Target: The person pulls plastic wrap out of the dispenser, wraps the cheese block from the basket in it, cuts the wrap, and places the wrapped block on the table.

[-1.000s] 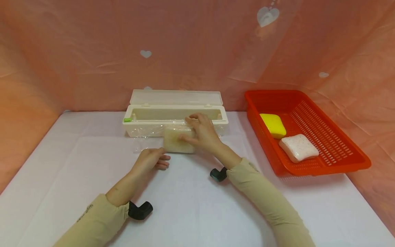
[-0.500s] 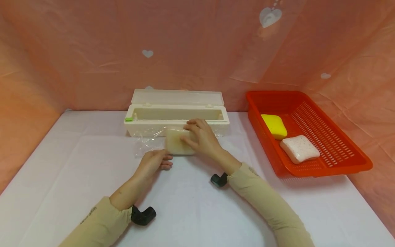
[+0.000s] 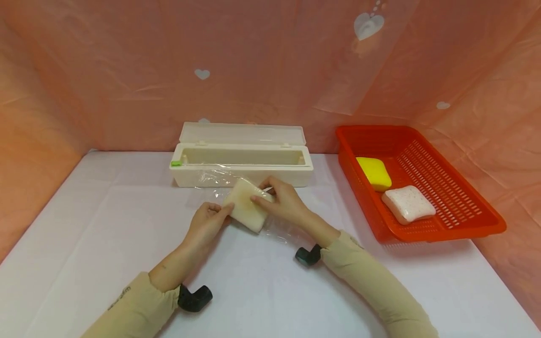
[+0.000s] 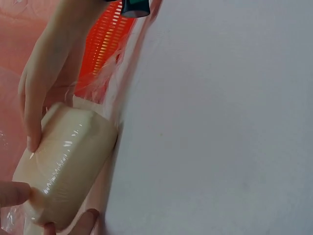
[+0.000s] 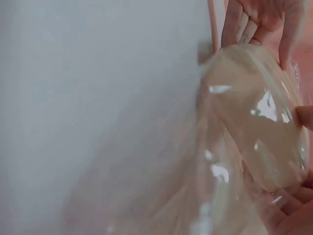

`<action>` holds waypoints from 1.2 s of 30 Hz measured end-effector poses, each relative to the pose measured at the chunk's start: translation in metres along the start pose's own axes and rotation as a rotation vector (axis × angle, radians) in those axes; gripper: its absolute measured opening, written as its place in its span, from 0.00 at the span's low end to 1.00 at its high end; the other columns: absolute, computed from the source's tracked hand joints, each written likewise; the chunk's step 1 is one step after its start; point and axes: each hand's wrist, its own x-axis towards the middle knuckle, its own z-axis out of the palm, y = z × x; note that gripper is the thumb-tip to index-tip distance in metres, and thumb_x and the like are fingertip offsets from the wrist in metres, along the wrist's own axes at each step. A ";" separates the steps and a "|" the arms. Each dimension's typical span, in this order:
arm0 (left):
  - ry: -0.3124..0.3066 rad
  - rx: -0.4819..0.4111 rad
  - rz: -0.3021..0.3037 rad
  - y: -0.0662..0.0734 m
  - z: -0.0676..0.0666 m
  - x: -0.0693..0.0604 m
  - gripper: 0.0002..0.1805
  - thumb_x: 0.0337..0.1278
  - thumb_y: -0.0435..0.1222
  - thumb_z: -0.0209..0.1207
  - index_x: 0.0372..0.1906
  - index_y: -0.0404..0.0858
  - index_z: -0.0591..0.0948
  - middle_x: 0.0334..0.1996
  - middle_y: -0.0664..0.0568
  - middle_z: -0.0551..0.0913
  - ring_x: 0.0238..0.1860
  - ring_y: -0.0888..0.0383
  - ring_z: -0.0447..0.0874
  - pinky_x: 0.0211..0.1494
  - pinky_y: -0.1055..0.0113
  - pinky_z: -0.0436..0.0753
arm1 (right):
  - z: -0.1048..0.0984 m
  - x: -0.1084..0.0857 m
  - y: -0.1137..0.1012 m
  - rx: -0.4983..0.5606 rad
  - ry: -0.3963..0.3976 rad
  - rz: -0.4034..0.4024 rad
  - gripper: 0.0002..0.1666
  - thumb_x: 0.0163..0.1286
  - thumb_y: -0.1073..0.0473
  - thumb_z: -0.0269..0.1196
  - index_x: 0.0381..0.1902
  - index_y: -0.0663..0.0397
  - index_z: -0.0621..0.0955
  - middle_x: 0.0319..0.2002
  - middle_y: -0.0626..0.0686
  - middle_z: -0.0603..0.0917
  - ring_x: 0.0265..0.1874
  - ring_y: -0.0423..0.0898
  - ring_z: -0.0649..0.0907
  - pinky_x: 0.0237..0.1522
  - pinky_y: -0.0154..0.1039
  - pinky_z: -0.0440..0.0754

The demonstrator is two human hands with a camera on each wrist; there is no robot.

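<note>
A cream bar of soap (image 3: 246,209) in clear cling film is lifted at an angle above the table, in front of the film dispenser box. My left hand (image 3: 206,225) pinches its left corner between thumb and fingers. On the opposite side my right hand (image 3: 285,203) grips it, thumb on top and fingers beneath. Loose cling film (image 3: 281,230) trails below the right hand, and more stretches back toward the box. Taut, shiny film covers the soap (image 4: 73,156) in the left wrist view. Film hangs in folds beside the soap (image 5: 264,117) in the right wrist view.
The white dispenser box (image 3: 236,177) stands at the back with its lid raised and a green slider (image 3: 175,163) at its left end. On the right, a red basket (image 3: 460,230) holds a yellow bar (image 3: 375,173) and a speckled pinkish bar (image 3: 409,204).
The soap has turned clockwise and come toward me, off its earlier flat place by the box. My left hand, earlier beside it, now pinches its corner. Film now shows under the right hand.
</note>
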 end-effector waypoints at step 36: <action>-0.218 0.154 0.115 0.002 -0.010 0.037 0.39 0.57 0.41 0.63 0.66 0.23 0.61 0.63 0.34 0.72 0.71 0.43 0.58 0.74 0.51 0.54 | 0.001 0.008 0.018 0.274 -0.236 0.407 0.28 0.66 0.46 0.62 0.59 0.56 0.78 0.53 0.53 0.83 0.48 0.46 0.81 0.58 0.42 0.74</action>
